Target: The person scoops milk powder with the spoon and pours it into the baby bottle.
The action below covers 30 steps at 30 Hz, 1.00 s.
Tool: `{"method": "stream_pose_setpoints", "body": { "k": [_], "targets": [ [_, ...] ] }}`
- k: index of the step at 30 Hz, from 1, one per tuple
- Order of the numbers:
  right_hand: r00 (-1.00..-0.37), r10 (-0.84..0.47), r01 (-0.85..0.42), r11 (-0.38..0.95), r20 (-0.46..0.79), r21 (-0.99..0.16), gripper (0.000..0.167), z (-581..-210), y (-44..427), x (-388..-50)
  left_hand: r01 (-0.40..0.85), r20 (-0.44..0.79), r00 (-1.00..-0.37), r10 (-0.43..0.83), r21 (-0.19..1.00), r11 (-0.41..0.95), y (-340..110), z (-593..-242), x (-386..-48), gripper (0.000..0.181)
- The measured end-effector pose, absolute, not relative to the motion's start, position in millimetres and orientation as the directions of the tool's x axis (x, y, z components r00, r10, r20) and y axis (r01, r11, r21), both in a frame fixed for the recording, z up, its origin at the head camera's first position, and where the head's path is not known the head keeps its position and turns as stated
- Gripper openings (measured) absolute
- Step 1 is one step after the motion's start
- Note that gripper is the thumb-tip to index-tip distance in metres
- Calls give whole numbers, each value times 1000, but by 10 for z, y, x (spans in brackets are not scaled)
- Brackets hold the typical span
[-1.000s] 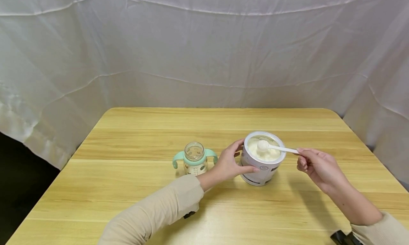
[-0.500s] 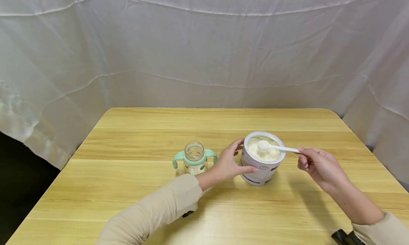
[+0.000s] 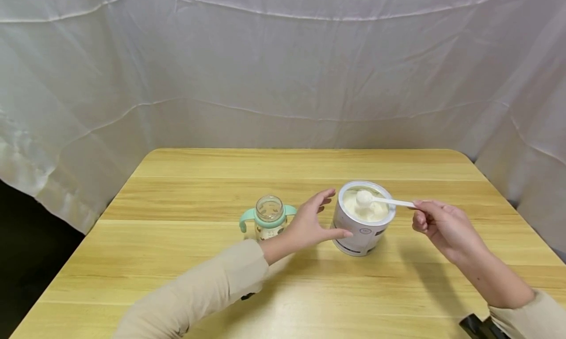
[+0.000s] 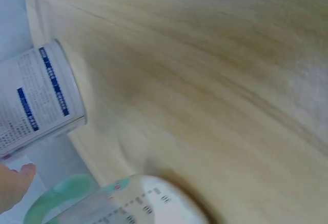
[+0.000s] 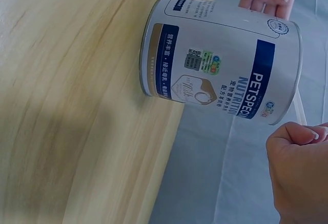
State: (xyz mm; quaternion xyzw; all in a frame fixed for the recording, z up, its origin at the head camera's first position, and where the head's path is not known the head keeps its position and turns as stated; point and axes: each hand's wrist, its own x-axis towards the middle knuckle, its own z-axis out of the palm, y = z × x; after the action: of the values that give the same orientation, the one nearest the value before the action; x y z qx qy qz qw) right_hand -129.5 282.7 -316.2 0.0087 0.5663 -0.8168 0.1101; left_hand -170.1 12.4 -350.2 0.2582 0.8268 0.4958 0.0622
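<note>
A white tin (image 3: 360,238) of pale powder (image 3: 375,213) stands uncovered on the table; in the right wrist view its printed label (image 5: 225,75) faces the camera. My right hand (image 3: 448,231) pinches the end of a white scoop's long handle (image 3: 395,202). The scoop's bowl is over the powder inside the tin's mouth. My left hand (image 3: 305,226) is at the tin's left side, thumb and fingers spread; whether the thumb touches the tin I cannot tell. Just left of that hand is a clear baby bottle (image 3: 269,216) with mint-green handles, upright and uncapped, partly hidden by the forearm.
Under everything is a wooden table (image 3: 199,182) with rounded far corners. A pale curtain (image 3: 283,73) hangs behind it and along both sides. The left forearm (image 3: 199,290) crosses in front of the bottle.
My left hand has drawn back leftward from the tin, its fingers coming off the side. The right hand and scoop stay almost where they were over the powder.
</note>
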Motion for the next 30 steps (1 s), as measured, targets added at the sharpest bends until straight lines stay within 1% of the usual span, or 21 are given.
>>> {"method": "stream_pose_setpoints", "body": {
  "k": [9,21,26,30],
  "targets": [
    [-975,-182,189,-359,-130,-914,31,-3141,2803,-1294,371,184,-860,477,867,333,20,-3386,-1665,90],
    [-974,-187,190,-378,-126,-906,29,-3103,2745,-1296,443,292,-838,462,858,261,-214,-3236,-1683,84],
    [-974,-182,194,-373,-134,-907,27,-3081,2680,-1305,478,314,-813,490,840,255,-332,-3185,-1693,82],
    [-974,-190,188,-355,-126,-916,26,-3053,2620,-1317,489,324,-812,486,832,263,-445,-3155,-1686,81]
  ]
}}
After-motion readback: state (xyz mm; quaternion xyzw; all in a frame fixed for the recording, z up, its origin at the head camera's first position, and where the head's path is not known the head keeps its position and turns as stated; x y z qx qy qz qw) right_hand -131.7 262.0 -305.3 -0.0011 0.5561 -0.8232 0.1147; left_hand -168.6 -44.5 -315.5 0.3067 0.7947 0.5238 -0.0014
